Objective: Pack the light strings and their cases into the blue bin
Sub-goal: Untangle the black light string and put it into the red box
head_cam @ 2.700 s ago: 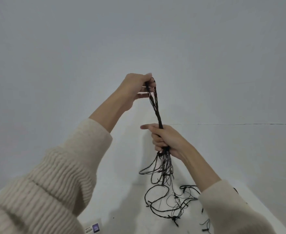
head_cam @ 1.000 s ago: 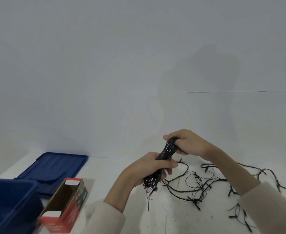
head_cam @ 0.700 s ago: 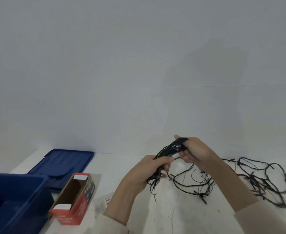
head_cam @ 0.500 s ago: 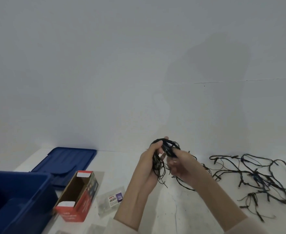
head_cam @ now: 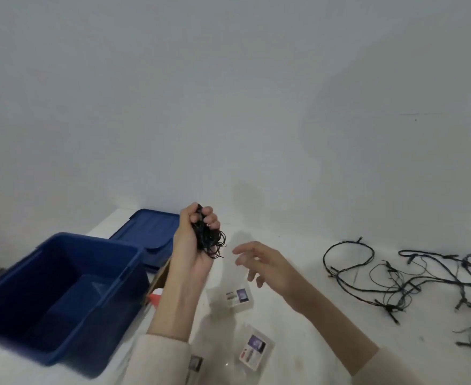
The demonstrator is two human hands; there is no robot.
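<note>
Left hand (head_cam: 191, 245) is fisted round a bundled light string (head_cam: 208, 237) at frame centre, right of the blue bin (head_cam: 59, 295). Right hand (head_cam: 267, 262) hovers over the desk (head_cam: 298, 323), fingers spread, holding nothing. More loose light strings (head_cam: 412, 276) lie far right.

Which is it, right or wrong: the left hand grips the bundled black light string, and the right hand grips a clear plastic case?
Wrong in one respect: the head view shows the right hand open, holding nothing; the clear plastic cases lie on the white table. The left hand does grip the bundled black light string.
</note>
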